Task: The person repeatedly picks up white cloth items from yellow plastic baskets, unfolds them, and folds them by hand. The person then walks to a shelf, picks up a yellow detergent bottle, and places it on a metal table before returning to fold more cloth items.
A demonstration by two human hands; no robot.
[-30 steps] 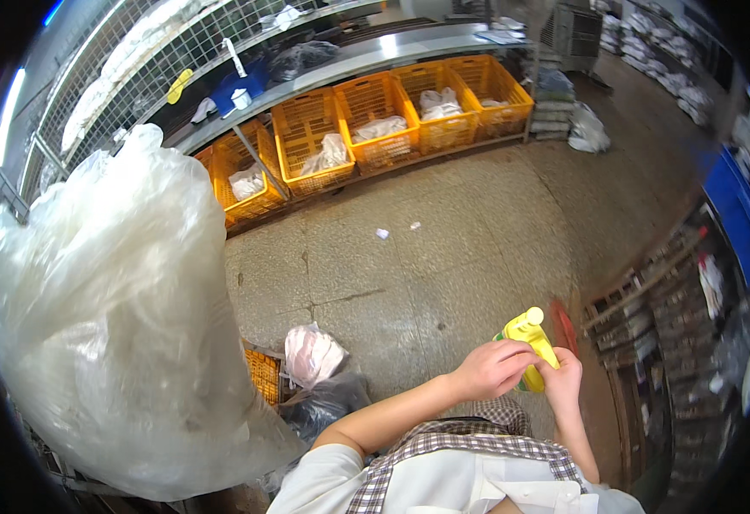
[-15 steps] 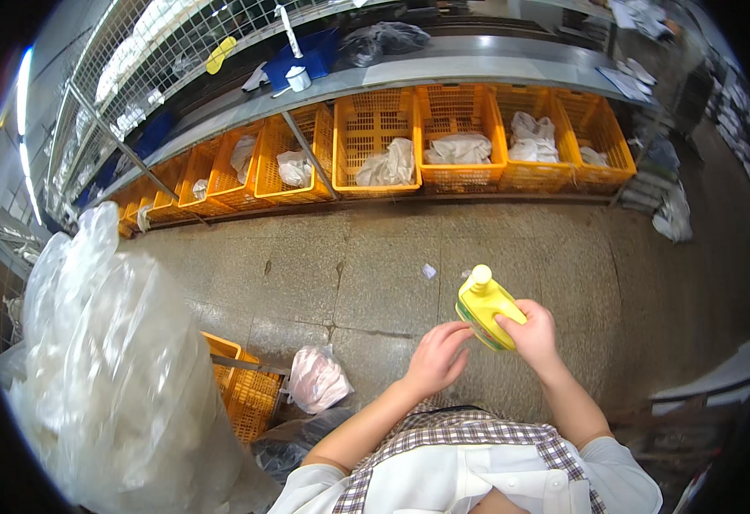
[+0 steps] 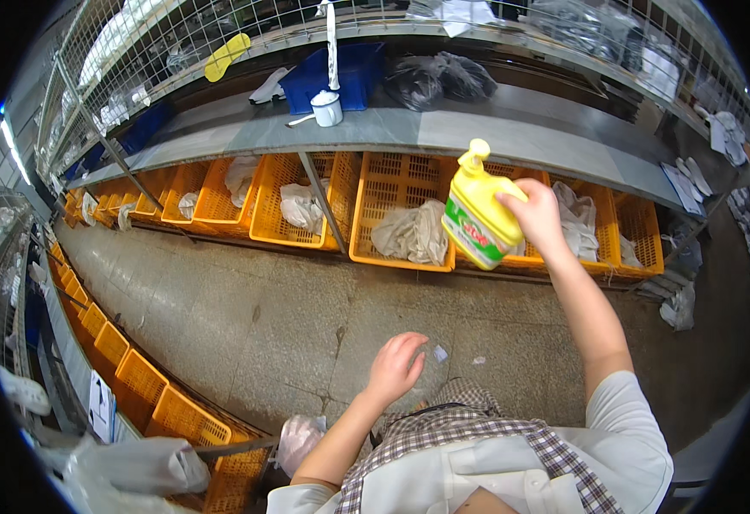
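Note:
A yellow plastic jug (image 3: 486, 214) with a screw cap and a green-and-white label is gripped by its handle in my right hand (image 3: 536, 214). It is raised in front of the shelf, tilted a little, and covers part of an orange crate behind it. Lower down, over the floor, my left hand (image 3: 397, 370) is open and holds nothing, its fingers loosely stretched. Beyond the jug runs a long grey shelf board (image 3: 529, 137). On it stand a white enamel mug (image 3: 327, 110), a blue bin (image 3: 349, 77) and a black plastic bag (image 3: 439, 81).
Orange crates (image 3: 401, 184) with white cloth bundles (image 3: 413, 233) line the space under the shelf. Another row of crates (image 3: 178, 415) curves along the left. Clear plastic bags (image 3: 127, 471) and a pink bag (image 3: 300, 441) lie at lower left. Wire mesh (image 3: 169, 51) rises above the shelf.
My right hand has lifted the jug up and forward, from over the floor to the shelf front. My left hand has come away from the jug and moved lower left. The view has shifted.

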